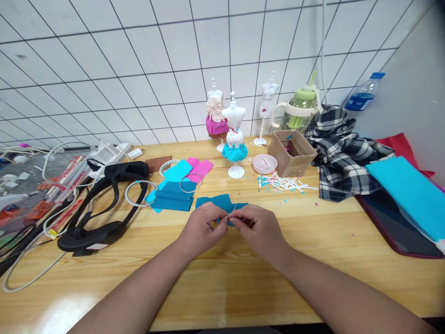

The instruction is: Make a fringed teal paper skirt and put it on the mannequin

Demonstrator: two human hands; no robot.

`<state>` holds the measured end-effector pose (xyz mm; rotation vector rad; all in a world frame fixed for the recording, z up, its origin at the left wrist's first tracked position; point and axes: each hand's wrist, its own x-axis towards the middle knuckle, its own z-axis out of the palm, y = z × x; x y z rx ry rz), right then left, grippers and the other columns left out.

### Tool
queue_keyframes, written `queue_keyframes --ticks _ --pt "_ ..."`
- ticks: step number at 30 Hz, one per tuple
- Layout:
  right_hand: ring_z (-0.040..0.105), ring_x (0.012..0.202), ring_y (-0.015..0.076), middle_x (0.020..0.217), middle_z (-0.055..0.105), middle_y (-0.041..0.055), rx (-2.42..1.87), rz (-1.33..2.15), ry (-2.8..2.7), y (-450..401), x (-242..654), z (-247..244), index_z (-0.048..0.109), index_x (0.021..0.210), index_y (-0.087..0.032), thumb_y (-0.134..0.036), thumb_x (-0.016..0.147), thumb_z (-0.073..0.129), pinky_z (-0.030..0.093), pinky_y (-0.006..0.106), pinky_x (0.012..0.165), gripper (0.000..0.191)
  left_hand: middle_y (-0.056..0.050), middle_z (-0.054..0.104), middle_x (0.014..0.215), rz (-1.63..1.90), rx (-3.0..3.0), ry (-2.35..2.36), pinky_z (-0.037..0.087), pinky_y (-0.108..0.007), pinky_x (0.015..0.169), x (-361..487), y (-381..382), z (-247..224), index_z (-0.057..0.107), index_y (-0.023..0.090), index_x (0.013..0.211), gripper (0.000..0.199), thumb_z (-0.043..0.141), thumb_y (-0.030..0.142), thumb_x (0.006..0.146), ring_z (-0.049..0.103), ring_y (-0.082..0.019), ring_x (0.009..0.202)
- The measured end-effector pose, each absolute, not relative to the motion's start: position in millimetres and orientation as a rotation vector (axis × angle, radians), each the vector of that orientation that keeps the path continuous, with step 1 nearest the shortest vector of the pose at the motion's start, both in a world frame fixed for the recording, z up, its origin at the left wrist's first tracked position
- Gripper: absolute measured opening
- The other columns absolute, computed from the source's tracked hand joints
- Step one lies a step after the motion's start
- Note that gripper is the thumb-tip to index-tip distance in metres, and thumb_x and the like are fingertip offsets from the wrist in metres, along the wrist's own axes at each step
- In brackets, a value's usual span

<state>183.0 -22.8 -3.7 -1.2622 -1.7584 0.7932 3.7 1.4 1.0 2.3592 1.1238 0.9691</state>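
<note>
Near the middle of the table my left hand [205,228] and my right hand [260,228] meet, thumbs and forefingers pinched together. A thin pale strip [234,207] shows at the joined fingertips; its lower end is hidden by the fingers. Just beyond and partly beneath the hands lies a dark teal crepe paper piece [216,201]. Past it stands a small white dress form [234,116] with a ruffled bright blue skirt [235,152] and small red and blue flecks on its body.
Blue and pink sheets [175,195] with metal rings lie left, beside a black headset [93,236]. Behind are two more dress forms [216,125], a pink bowl [264,164], white paper strips [283,182] and a cardboard box [294,153]. A checked cloth [342,153] and tablet [392,222] lie right.
</note>
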Motion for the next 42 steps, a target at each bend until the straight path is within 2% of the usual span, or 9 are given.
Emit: queue_keyframes --ticks 10,17,25,32,36,42 --pt "0.066 0.077 0.0148 0.084 0.073 0.0011 -1.213 0.686 -1.824 -23.7 184.6 -5.7 0.076 0.094 -0.025 -0.020 0.087 0.062 0.050 0.025 0.069 0.016 0.000 0.067 0.063 0.978 2.290 1.158 0.044 -0.023 0.058 4.6 0.9 6.0 0.063 0.019 0.066 0.017 0.053 0.012 0.078 0.059 -0.013 0.062" --pt "0.063 0.070 0.0135 0.080 0.071 0.0009 -1.239 0.662 -1.858 -23.0 185.5 -5.7 0.076 0.096 -0.025 -0.021 0.087 0.062 0.047 0.024 0.063 0.017 0.001 0.068 0.064 0.943 2.338 1.179 0.042 -0.023 0.058 3.7 2.0 4.3 0.063 0.019 0.067 0.018 0.054 0.013 0.081 0.057 -0.012 0.060" --pt "0.059 0.066 0.0129 0.073 0.069 -0.0008 -1.269 0.689 -1.853 -21.0 185.1 -5.9 0.074 0.085 -0.023 -0.017 0.082 0.064 0.044 0.024 0.060 0.012 0.001 0.065 0.060 0.931 2.455 1.152 0.041 -0.023 0.058 5.7 -2.5 4.2 0.062 0.019 0.064 0.015 0.056 0.008 0.073 0.055 -0.012 0.059" --pt "0.058 0.062 0.0120 0.070 0.068 -0.0020 -1.305 0.708 -1.830 -21.4 183.4 -6.3 0.072 0.080 -0.022 -0.016 0.078 0.065 0.043 0.023 0.058 0.009 0.000 0.064 0.061 0.922 2.466 1.162 0.042 -0.025 0.058 5.9 -3.6 3.4 0.063 0.019 0.066 0.014 0.056 0.010 0.073 0.056 -0.014 0.060" --pt "0.059 0.063 0.0124 0.072 0.069 -0.0017 -1.279 0.717 -1.826 -21.8 183.0 -6.1 0.071 0.081 -0.023 -0.016 0.079 0.064 0.044 0.023 0.059 0.010 0.000 0.065 0.061 0.923 2.431 1.147 0.042 -0.025 0.058 5.5 -3.6 5.2 0.062 0.019 0.066 0.015 0.054 0.010 0.074 0.056 -0.014 0.061" --pt "0.062 0.067 0.0129 0.078 0.071 -0.0007 -1.252 0.668 -1.839 -21.3 186.5 -5.4 0.073 0.088 -0.024 -0.018 0.083 0.063 0.046 0.024 0.062 0.012 -0.001 0.068 0.068 0.923 2.385 1.099 0.044 -0.026 0.062 4.3 -2.4 9.5 0.065 0.018 0.075 0.016 0.054 0.019 0.087 0.058 -0.014 0.064"
